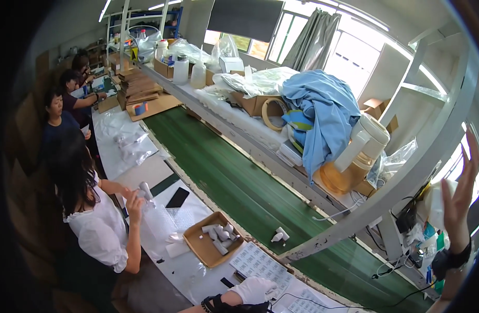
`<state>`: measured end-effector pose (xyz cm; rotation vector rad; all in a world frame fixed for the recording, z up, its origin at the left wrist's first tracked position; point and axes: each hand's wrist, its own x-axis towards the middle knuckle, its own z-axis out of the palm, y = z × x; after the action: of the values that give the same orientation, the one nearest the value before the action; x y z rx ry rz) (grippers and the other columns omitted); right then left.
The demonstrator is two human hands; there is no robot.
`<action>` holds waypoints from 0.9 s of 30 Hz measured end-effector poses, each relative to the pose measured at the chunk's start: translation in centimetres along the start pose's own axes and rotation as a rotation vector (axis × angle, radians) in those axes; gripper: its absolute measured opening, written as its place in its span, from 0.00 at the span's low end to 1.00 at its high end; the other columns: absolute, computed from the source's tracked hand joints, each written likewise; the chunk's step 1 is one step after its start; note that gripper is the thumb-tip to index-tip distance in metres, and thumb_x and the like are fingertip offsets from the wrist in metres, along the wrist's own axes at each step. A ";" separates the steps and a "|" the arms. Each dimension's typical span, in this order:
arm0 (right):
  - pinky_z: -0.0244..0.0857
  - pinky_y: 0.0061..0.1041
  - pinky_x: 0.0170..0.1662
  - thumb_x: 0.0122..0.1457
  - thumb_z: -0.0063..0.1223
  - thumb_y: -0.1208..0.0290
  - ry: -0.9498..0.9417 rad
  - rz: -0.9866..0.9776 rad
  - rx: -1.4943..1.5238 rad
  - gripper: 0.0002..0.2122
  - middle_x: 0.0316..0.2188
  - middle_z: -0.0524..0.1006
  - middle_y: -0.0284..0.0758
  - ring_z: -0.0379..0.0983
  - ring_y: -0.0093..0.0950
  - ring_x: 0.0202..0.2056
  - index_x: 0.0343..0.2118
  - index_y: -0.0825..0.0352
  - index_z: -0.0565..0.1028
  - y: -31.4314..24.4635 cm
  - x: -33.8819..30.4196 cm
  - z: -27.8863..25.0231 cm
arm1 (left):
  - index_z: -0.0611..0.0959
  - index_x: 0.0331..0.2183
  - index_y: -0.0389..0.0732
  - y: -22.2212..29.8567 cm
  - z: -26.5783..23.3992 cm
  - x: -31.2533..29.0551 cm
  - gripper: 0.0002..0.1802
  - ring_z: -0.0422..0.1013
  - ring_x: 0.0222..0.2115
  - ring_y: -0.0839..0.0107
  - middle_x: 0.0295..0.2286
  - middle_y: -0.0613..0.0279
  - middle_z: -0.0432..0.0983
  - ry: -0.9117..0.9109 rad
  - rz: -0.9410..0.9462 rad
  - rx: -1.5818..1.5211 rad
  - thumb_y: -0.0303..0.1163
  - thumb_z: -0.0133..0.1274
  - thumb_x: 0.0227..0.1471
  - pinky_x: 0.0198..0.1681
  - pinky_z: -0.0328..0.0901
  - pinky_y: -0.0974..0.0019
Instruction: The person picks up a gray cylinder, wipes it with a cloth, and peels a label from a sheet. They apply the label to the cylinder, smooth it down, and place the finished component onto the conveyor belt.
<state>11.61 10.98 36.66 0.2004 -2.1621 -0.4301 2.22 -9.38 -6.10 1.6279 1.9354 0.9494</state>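
Observation:
My left hand (254,290), in a white glove with a black band at the wrist, rests at the table's near edge beside a sheet of printed labels (261,265). Its fingers are too indistinct to show whether they hold anything. At the far right my bare right hand (460,195) is raised with fingers stretched out, a black band around its wrist, and nothing in it. Ahead of the left hand, a brown tray (197,244) holds several grey cylindrical parts (221,237). A few similar pale parts (280,234) lie on the green conveyor belt (239,182).
A person in white (101,229) at the left handles a grey part (144,191); more people work beyond. A black phone (177,197) and bubble wrap (158,219) lie nearby. The shelf above the belt carries a large jug (362,146) and blue cloth (325,107). A slanted white post (349,221) crosses the belt.

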 end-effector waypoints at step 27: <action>0.39 0.44 0.64 0.40 0.60 0.75 -0.129 -0.002 -0.441 0.33 0.57 0.56 0.41 0.46 0.39 0.62 0.54 0.58 0.63 0.9 -1.2 5.9 | 0.79 0.38 0.40 3.7 -2.4 -6.4 0.20 0.73 0.32 0.54 0.32 0.51 0.76 0.012 -0.118 0.016 0.45 0.45 0.53 0.38 0.67 0.58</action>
<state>7.52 13.55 32.87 -0.0742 -2.1304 -0.9259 4.30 -15.87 -2.40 1.5013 2.0277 0.9009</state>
